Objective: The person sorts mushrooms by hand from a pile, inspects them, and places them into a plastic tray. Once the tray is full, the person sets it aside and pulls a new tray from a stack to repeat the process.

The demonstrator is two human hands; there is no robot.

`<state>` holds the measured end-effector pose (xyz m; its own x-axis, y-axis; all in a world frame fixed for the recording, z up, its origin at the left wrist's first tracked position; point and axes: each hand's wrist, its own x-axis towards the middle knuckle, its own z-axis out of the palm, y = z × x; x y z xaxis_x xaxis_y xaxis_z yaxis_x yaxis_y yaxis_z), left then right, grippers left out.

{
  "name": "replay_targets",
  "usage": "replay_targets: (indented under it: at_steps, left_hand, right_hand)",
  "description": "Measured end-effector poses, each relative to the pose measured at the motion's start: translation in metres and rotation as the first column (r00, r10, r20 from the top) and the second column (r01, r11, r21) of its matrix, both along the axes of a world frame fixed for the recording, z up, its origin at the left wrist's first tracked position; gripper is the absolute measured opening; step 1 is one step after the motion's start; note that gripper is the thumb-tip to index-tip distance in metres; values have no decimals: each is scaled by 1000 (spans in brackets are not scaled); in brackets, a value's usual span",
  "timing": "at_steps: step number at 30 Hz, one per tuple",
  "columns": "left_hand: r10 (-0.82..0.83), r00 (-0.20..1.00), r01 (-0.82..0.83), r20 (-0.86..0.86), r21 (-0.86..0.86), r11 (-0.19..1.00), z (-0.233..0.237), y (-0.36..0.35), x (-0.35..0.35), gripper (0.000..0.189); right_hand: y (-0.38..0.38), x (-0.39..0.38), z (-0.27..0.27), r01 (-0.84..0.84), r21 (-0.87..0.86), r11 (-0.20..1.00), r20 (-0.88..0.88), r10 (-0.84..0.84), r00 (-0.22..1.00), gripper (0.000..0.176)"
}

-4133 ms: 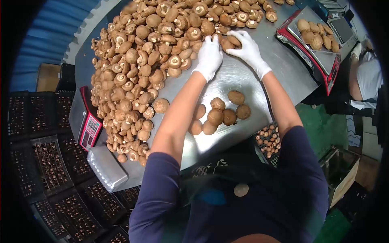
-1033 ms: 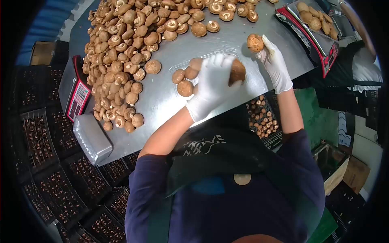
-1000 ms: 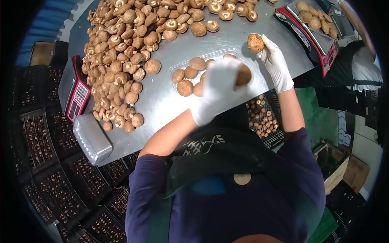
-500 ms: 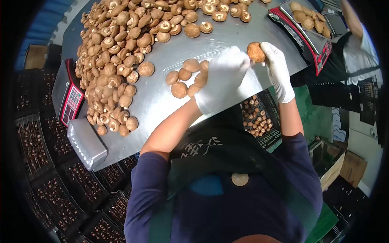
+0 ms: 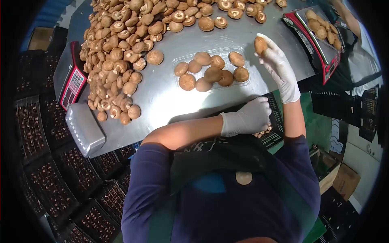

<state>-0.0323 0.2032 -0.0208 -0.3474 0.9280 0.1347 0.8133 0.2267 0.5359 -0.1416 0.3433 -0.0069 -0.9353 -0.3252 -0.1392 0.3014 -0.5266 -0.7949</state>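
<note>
My right hand (image 5: 280, 67), in a white glove, holds a brown mushroom (image 5: 260, 45) between thumb and fingers above the metal table (image 5: 162, 97). My left hand (image 5: 253, 115), also gloved, is closed just past the table's near edge, over a black crate (image 5: 277, 123) that holds small pieces. Whatever is inside its fingers, if anything, is hidden. Several mushrooms lie cap up in a clear plastic tray (image 5: 177, 87) on the table, left of my right hand. A large heap of mushrooms (image 5: 117, 52) covers the table's far left.
Red scales stand at the left (image 5: 74, 86) and right (image 5: 330, 67); the right one bears a filled tray (image 5: 324, 30). Stacked clear trays (image 5: 85, 128) sit at the left corner. Crates of mushrooms (image 5: 50, 186) fill the lower left. Another person's arm (image 5: 349, 18) shows at upper right.
My left hand has drawn back from above the tray to the crate beyond the near edge, closing. The tray is now uncovered. My right hand still holds a mushroom, now turned.
</note>
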Motion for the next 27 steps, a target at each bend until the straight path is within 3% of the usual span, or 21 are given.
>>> replay_targets:
  at_steps: [1, 2, 3, 4, 5, 6, 8, 10, 12, 14, 15, 17, 18, 21, 22, 23, 24, 25, 26, 27]
  left_hand:
    - [107, 992, -99, -61, 131, 986, -5, -4, 0, 12]
    - [109, 992, -101, -60, 125, 987, -9, -11, 3, 12]
    - [171, 979, -141, -114, 230, 963, -12, -21, 7, 12]
    - [235, 958, -171, -163, 335, 927, -13, -33, 9, 13]
    - [80, 983, -91, 165, 62, 994, 13, -53, 3, 16]
    - [78, 984, -88, 161, 56, 995, 37, -70, -7, 16]
    - [214, 768, -143, 604, -164, 976, 69, -99, -35, 14]
    - [367, 802, -487, 472, 160, 859, 57, -122, -63, 18]
    - [698, 334, -835, 633, -145, 531, 55, -127, -105, 21]
    - [833, 512, -855, 209, 215, 472, 4, -136, -159, 27]
    - [834, 512, -855, 208, 223, 469, -11, -135, -178, 27]
    - [885, 451, -865, -115, 187, 465, -21, -121, -198, 37]
    - [872, 473, -880, -128, -27, 473, -18, -117, -202, 47]
    - [831, 522, -852, -190, -64, 520, -29, -120, -213, 51]
    - [817, 540, -840, 201, 77, 537, -31, -127, -213, 50]
    - [649, 526, -840, 551, 213, 499, -31, -133, -213, 49]
    - [462, 469, -857, 753, 260, 445, -32, -136, -209, 46]
    - [228, 390, -869, 892, 274, 412, -22, -142, -197, 46]
    - [-26, 286, -886, 958, 275, 374, -9, -148, -182, 46]
    - [-199, 182, -909, 963, 242, 339, -2, -154, -171, 45]
  right_hand:
    - [-16, 7, 6, 29, 197, 980, -107, -8, 994, 43]
    - [-30, 14, 12, 80, 383, 920, -214, 4, 977, 45]
    - [-40, 19, 17, 44, 393, 919, -194, 36, 980, 50]
    - [-44, 17, 7, 217, 634, 742, -434, 109, 894, 53]
    - [-47, 17, 6, 290, 730, 619, -524, 233, 820, 55]
    - [-49, 16, 6, 381, 788, 484, -577, 365, 731, 57]
    - [-48, 12, -18, 419, 799, 431, -593, 449, 668, 60]
    - [-51, 15, -26, 559, 800, 218, -552, 632, 543, 60]
    - [-52, 17, -31, 525, 823, 216, -522, 651, 551, 60]
    - [-53, 16, -24, 458, 856, 239, -500, 602, 622, 59]
    - [-53, 11, -17, 510, 821, 257, -555, 572, 605, 53]
    - [-48, -5, -10, 478, 825, 301, -564, 487, 667, 50]
    - [-47, -13, -8, 443, 825, 351, -559, 394, 729, 47]
    - [-43, -52, -31, 490, 818, 303, -572, 327, 752, 44]
    - [-43, -65, -37, 487, 820, 301, -567, 311, 763, 46]
    - [-49, -76, -35, 492, 816, 304, -573, 309, 759, 46]
    - [-58, -83, -35, 510, 815, 275, -578, 336, 744, 48]
    - [-66, -90, -36, 524, 815, 248, -580, 362, 730, 51]
    - [-70, -97, -42, 520, 814, 260, -581, 358, 731, 51]
    - [-77, -105, -53, 557, 807, 194, -577, 461, 674, 53]
